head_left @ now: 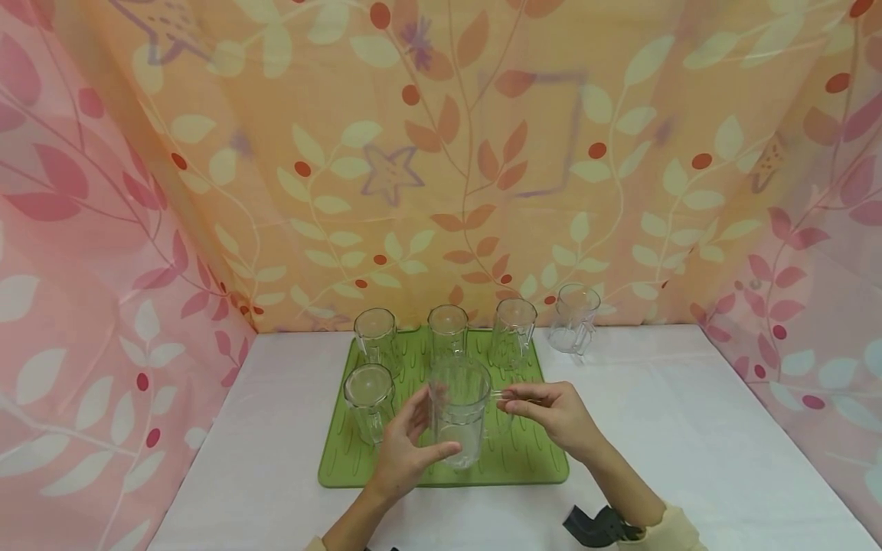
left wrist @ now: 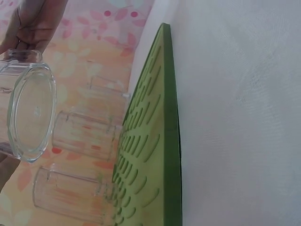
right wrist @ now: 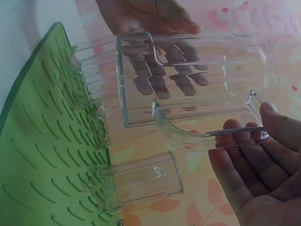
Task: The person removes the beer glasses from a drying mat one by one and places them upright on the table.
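A clear glass mug (head_left: 460,417) is held upright above the green ribbed mat (head_left: 527,463), its thick base facing down. My left hand (head_left: 405,453) grips its body from the left, thumb across the front and fingers round the far side. The right hand (head_left: 561,419) pinches the mug's handle (right wrist: 202,141) between thumb and fingers. In the left wrist view the faceted base (left wrist: 35,113) shows bare, apart from the mat. Behind it, three similar mugs stand bottom up along the mat's back, the middle one (head_left: 448,325) partly covered by the held mug.
Another upside-down mug (head_left: 370,398) stands on the mat, close to the left hand. One more glass mug (head_left: 577,314) stands on the white cloth (head_left: 654,413) beyond the mat's back right corner. A patterned curtain (head_left: 468,153) closes off the back and sides.
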Available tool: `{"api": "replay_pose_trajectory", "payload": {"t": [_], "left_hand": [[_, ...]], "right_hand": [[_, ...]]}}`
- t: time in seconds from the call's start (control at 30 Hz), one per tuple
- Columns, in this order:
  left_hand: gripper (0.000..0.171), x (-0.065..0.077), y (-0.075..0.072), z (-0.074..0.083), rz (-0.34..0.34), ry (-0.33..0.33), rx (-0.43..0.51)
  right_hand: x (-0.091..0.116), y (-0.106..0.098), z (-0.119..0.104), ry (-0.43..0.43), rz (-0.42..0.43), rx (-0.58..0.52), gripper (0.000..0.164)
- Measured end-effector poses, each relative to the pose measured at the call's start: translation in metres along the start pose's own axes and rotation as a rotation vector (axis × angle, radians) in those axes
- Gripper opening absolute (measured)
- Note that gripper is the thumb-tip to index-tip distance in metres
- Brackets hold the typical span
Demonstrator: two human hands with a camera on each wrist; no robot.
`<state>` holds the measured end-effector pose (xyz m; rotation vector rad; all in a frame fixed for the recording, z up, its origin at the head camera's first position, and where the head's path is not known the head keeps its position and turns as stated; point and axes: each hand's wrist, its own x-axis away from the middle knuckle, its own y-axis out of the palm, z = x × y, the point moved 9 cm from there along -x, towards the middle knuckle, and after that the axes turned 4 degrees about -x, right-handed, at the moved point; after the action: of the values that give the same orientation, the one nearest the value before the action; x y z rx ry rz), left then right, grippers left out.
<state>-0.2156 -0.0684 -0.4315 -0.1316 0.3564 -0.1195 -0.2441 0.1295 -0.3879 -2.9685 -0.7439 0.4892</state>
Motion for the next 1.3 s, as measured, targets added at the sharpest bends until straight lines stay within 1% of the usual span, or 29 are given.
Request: {"api": "replay_pose_trajectory", "payload": {"t": [0.2,0.37,0.47,0.6,0.73,1.0,1.17,1.3], "left_hand": [[0.086,0.002,0.000,-0.002,-0.001,-0.014,-0.007],[0.084,0.001,0.004,0.000,-0.030,-0.011,-0.019],[0.083,-0.001,0.006,-0.001,-0.038,-0.031,-0.031],[0.084,-0.001,0.006,-0.003,-0.046,-0.075,-0.045],[0.086,-0.001,0.008,-0.002,-0.072,-0.087,-0.076],[0.088,-0.003,0.007,0.003,-0.081,-0.076,-0.101],[0.086,-0.003,0.006,0.005,-0.103,-0.046,-0.125],[0.085,-0.004,0.004,0.007,-0.113,-0.036,-0.151]], "right_hand": [[0.000,0.000,-0.001,0.026,-0.018,0.021,0.030],[0.001,-0.003,-0.004,0.032,-0.010,0.072,0.029],[0.002,-0.005,-0.006,0.032,-0.008,0.081,0.028],[0.002,-0.005,-0.006,0.032,-0.006,0.077,0.028],[0.003,-0.005,-0.007,0.017,0.005,0.080,0.029],[0.001,-0.006,-0.012,-0.029,0.018,0.102,0.028],[0.000,-0.009,-0.016,-0.044,0.030,0.132,0.027],[-0.001,-0.013,-0.021,-0.069,0.039,0.141,0.026]]}}
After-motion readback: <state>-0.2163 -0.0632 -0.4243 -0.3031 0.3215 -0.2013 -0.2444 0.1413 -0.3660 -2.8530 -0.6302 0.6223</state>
